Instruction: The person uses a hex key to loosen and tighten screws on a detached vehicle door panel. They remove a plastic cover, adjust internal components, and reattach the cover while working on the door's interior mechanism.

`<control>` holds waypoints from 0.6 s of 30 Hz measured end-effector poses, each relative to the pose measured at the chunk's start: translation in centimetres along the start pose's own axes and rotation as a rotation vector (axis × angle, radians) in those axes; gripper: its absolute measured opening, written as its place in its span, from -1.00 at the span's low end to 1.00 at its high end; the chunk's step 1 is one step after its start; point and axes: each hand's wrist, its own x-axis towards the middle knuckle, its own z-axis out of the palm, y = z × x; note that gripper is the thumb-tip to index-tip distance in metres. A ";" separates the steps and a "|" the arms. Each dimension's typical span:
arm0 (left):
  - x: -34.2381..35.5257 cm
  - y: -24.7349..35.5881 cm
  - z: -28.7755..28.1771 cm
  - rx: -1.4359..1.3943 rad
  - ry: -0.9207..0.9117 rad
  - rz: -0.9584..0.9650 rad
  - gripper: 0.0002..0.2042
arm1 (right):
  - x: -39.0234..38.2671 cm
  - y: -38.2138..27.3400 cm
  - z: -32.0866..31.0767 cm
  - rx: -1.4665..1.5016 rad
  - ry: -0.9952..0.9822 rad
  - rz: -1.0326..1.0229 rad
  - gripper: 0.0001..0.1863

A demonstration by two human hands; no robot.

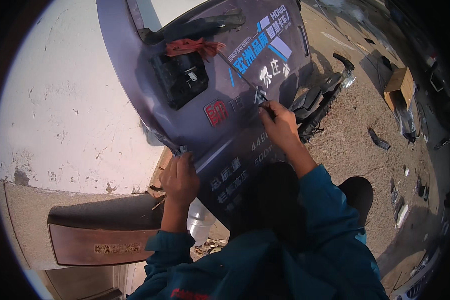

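A dark purple-grey vehicle door [220, 135] with printed lettering and stickers lies slanted before me, its lower part at my knees. My right hand [281, 126] is closed, fingers pinching a small metallic piece at the end of a thin dark rod [240, 74] that slants up over the door. On the door's left edge my left hand [179, 177] has its fingers curled beside a small shiny part [183, 149]; its grip is partly hidden. A black recess [177, 82] in the door shows a silver piece inside. Red cloth [192, 47] lies at its upper edge.
A white wall [70, 110] stands at the left, above a brown-topped stool or bench [100, 245]. Dark plastic vehicle parts [317, 100] lie right of the door. Further right are an open cardboard box [399, 85] and scattered debris. A clear plastic container [200, 222] sits below my left hand.
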 end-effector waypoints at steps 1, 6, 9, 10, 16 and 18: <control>-0.4 -0.4 -0.3 -0.049 0.015 -0.095 -0.80 | -1.4 2.7 -2.3 -0.128 0.007 0.111 -0.85; -2.2 0.0 2.5 -0.360 0.301 -0.779 -0.78 | -7.3 6.6 -6.4 -0.047 -0.217 0.067 -0.79; -1.8 0.4 3.7 -0.314 0.395 -0.782 -0.74 | -8.6 9.4 -10.1 0.664 -0.220 0.693 -0.79; -2.3 0.1 3.5 -0.308 0.395 -0.803 -0.73 | -9.3 10.7 -11.9 0.738 -0.250 0.753 -0.78; -2.3 -0.1 3.2 -0.354 0.397 -0.784 -0.72 | -18.2 28.4 -15.4 -0.134 0.092 1.216 -0.70; -1.7 0.3 3.4 -0.334 0.436 -0.785 -0.72 | -22.7 33.2 -15.8 -0.601 -0.285 1.180 -0.67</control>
